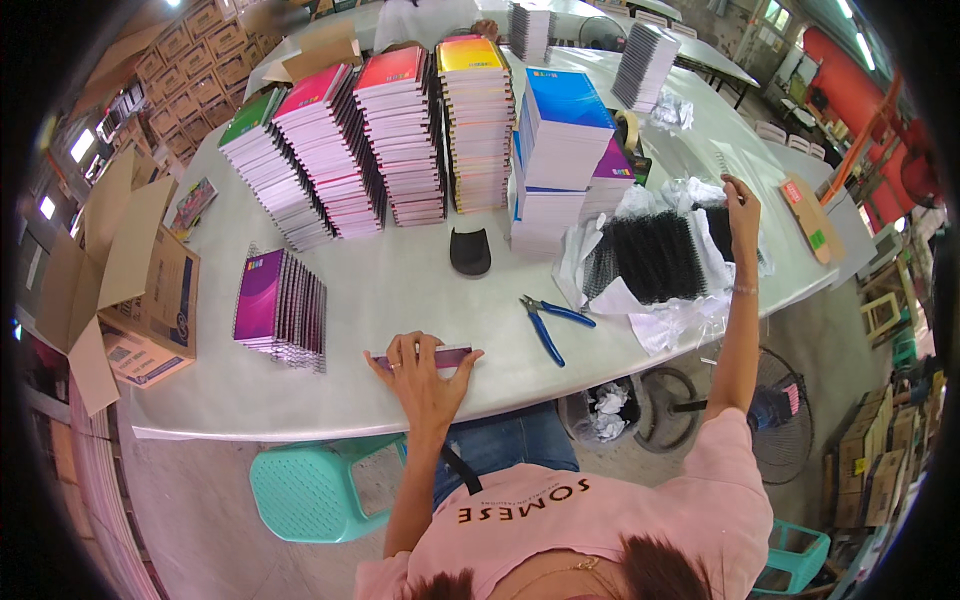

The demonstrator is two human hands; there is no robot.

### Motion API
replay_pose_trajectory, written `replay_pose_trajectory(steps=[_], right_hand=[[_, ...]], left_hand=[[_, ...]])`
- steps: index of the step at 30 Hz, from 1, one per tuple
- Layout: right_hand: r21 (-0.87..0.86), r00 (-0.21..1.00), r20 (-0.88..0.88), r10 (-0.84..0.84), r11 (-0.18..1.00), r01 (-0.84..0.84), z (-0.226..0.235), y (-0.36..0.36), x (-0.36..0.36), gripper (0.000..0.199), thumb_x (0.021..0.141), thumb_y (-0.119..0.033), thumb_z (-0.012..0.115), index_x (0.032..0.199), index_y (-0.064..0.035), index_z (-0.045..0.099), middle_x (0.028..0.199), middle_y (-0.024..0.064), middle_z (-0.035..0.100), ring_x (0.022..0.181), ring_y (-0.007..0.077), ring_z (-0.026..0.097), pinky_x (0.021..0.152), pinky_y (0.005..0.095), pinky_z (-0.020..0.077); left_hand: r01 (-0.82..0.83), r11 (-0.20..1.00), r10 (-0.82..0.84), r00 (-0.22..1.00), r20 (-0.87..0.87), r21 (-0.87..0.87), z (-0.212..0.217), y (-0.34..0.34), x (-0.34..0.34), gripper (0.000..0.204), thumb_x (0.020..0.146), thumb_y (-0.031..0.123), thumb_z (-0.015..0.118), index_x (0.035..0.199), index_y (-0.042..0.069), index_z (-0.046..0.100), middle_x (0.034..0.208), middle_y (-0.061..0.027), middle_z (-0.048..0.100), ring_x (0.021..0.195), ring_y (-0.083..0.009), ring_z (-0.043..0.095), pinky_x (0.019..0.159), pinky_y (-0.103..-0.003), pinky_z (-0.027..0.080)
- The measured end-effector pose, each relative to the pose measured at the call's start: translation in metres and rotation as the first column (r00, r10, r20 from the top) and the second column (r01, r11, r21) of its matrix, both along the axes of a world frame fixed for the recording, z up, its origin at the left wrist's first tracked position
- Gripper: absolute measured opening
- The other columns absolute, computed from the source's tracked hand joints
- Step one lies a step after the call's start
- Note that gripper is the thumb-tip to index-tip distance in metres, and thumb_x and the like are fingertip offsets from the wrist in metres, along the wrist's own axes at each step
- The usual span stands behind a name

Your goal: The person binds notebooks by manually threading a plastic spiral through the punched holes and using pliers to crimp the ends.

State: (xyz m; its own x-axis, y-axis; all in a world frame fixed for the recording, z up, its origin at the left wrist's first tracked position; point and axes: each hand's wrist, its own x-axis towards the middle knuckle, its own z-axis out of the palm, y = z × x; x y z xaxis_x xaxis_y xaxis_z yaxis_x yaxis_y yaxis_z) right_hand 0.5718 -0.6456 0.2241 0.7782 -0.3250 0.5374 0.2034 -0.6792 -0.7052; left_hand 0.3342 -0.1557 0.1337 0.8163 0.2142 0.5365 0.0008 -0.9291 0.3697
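Near the table's front edge, my left hand grips a thin purple-covered notebook, its fingers over the top and its thumb at the right end. My right arm reaches far to the right, where my right hand pinches a thin spiral binding coil that sticks up from the fingertips. Below that hand, a heap of black spiral coils lies on crumpled white wrapping. Blue-handled pliers rest open between my hands, with a black curved piece farther back.
Tall stacks of coil-bound notebooks and a blue-topped stack stand at the back. A purple notebook stack and an open carton are left. A tan board lies far right. A fan stands below the table's right side.
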Motion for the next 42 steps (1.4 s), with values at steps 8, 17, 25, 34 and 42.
replay_pose_trajectory(steps=[8,17,25,34,42], right_hand=[[0.115,0.751,-0.105,0.652,0.758,-0.642,0.006,0.223,-0.147,0.026,0.094,-0.013,0.063,0.117,-0.002,0.069,0.094,0.0046,0.066,0.085,0.0113,0.055,0.078,0.026,0.044],[0.235,0.613,-0.266,0.744,0.666,-0.708,-0.05,0.318,-0.183,0.023,0.091,-0.011,0.064,0.112,-0.0041,0.07,0.088,0.0072,0.063,0.083,0.0166,0.053,0.078,0.0282,0.0423],[0.112,0.627,-0.27,0.731,0.67,-0.734,-0.058,0.322,-0.179,0.023,0.085,-0.004,0.065,0.107,-0.0073,0.07,0.089,0.0105,0.062,0.084,0.0265,0.056,0.076,0.0348,0.0447],[0.013,0.61,-0.307,0.731,0.644,-0.765,-0.062,0.322,-0.182,0.014,0.094,-0.01,0.059,0.103,-0.0043,0.067,0.083,0.0073,0.055,0.078,0.0194,0.05,0.075,0.0343,0.0393],[-0.082,0.683,-0.289,0.671,0.694,-0.716,-0.067,0.331,-0.183,0.014,0.093,-0.015,0.061,0.104,-0.0069,0.059,0.088,0.0065,0.057,0.081,0.0224,0.054,0.081,0.0355,0.0365]], left_hand=[[0.0,1.0,-0.001,1.0,-0.021,-0.014,-0.003,-0.003,0.006,0.044,0.069,0.044,0.081,0.092,0.013,0.061,0.103,-0.0046,0.054,0.109,-0.0285,0.048,0.105,-0.065,0.021],[0.06,0.997,-0.061,0.998,-0.024,-0.053,-0.004,0.003,0.011,0.038,0.07,0.042,0.081,0.092,0.017,0.064,0.109,0.0012,0.057,0.114,-0.0263,0.047,0.102,-0.066,0.022],[0.091,0.993,-0.092,0.996,-0.011,-0.07,-0.001,0.004,0.011,0.035,0.068,0.039,0.08,0.092,0.019,0.064,0.108,0.0034,0.057,0.112,-0.025,0.048,0.1,-0.066,0.023],[0.087,0.995,-0.09,0.995,-0.042,-0.054,0.001,0.005,0.012,0.036,0.073,0.043,0.078,0.095,0.018,0.064,0.101,0.0024,0.055,0.11,-0.0253,0.048,0.099,-0.066,0.022],[0.086,0.993,-0.097,0.984,-0.15,-0.08,0.007,0.008,0.009,0.03,0.085,0.041,0.068,0.103,0.017,0.063,0.103,0.0019,0.056,0.11,-0.0243,0.047,0.098,-0.067,0.023]])
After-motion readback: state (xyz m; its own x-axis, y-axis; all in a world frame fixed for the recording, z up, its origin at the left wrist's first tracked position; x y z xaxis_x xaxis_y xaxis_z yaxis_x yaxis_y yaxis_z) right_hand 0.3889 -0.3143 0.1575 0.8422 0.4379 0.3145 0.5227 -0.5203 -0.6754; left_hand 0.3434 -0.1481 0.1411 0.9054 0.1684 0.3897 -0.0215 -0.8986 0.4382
